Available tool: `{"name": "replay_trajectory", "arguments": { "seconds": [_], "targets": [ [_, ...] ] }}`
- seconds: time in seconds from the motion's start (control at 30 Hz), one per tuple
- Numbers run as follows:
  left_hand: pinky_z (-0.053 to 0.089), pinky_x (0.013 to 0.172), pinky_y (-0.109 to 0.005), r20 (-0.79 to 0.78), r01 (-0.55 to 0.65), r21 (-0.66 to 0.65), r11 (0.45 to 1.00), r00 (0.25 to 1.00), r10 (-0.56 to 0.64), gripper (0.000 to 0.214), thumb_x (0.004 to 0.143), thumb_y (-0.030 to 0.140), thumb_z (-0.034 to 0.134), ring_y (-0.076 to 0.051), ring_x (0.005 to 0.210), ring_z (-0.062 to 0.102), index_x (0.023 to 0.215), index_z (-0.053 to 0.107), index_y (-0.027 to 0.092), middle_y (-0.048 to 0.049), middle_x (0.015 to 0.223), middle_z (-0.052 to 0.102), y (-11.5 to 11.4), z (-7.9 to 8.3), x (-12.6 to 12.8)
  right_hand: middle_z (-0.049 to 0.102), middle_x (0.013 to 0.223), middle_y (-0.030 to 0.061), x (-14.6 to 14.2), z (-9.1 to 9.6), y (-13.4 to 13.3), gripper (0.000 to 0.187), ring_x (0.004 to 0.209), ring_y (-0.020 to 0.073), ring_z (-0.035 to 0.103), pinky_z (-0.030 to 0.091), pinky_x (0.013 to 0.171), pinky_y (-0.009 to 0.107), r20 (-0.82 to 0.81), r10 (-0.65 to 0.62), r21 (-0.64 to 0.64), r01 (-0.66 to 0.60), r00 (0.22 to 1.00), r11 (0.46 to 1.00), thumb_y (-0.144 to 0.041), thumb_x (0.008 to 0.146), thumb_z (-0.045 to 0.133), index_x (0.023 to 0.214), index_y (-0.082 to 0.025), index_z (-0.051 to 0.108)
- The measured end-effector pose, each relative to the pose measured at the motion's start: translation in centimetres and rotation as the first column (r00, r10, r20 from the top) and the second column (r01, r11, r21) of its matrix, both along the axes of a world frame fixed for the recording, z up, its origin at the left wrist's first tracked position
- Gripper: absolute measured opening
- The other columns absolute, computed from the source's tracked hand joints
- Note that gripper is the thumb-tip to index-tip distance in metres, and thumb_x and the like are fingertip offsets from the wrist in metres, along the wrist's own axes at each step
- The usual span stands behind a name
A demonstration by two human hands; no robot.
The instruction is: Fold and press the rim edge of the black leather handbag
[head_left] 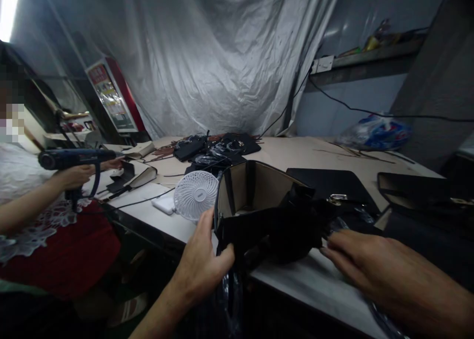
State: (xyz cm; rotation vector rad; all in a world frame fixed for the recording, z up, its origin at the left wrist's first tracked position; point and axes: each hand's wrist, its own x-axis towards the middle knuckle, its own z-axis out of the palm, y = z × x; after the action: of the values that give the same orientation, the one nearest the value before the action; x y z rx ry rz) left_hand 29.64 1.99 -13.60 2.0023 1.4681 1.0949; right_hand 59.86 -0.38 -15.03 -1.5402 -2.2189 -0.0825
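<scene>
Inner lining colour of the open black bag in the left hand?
Beige lining, head view.

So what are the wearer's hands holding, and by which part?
Left hand: the bag, by its left edge. Right hand: can't tell whether it holds anything.

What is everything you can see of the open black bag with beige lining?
The boxy black bag with beige lining looks leathery, with dark vertical bands inside. Its open mouth faces upward; dark material, too dim to make out, bunches at its front right. Your left hand grips its near left edge. It is by the near edge of the white table, right of the round white plastic fan; its base is hidden. Whether your right hand touches it is unclear.
</scene>
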Motion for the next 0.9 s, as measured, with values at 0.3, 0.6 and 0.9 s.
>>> {"name": "replay_trajectory", "arguments": {
  "seconds": [0.3, 0.6, 0.9],
  "targets": [
    [0.041, 0.105, -0.04, 0.131, 0.107, -0.03, 0.994, 0.986, -0.102, 0.071, 0.074, 0.014, 0.057, -0.027, 0.121, 0.052, 0.142, 0.04, 0.022, -0.0079, 0.133, 0.055, 0.1, 0.2, 0.2, 0.069, 0.08, 0.0095, -4.2, 0.5, 3.0, 0.023, 0.071, 0.0286, 0.068, 0.047, 0.056, 0.036, 0.324, -0.04, -0.301, 0.143, 0.945, 0.943, -0.022, 0.088, 0.04, 0.093, -0.021, 0.062],
    [0.047, 0.098, -0.032, 0.224, 0.19, -0.148, 0.97, 0.962, -0.154, 0.068, 0.075, 0.009, 0.052, -0.023, 0.113, 0.057, 0.141, 0.041, 0.022, -0.005, 0.126, 0.06, -0.5, 0.4, -1.2, 0.051, 0.13, 0.0193, -12.0, -0.9, 11.5, 0.052, 0.116, 0.0277, 0.052, 0.046, 0.092, 0.037, 0.182, 0.108, -0.131, -0.085, 0.977, 0.988, -0.006, 0.077, 0.047, 0.129, -0.009, 0.046],
    [0.048, 0.09, -0.03, 0.306, 0.167, -0.198, 0.966, 0.947, -0.101, 0.058, 0.075, 0.01, 0.052, -0.02, 0.095, 0.06, 0.132, 0.05, 0.02, -0.0032, 0.114, 0.064, 0.0, 0.0, -1.7, 0.031, 0.149, 0.0212, -12.7, -0.9, 10.5, 0.056, 0.13, 0.0418, 0.032, 0.044, 0.092, 0.058, 0.24, -0.224, 0.061, 0.216, 0.945, 0.975, -0.003, 0.081, 0.043, 0.136, -0.01, 0.043]
  ]
}}
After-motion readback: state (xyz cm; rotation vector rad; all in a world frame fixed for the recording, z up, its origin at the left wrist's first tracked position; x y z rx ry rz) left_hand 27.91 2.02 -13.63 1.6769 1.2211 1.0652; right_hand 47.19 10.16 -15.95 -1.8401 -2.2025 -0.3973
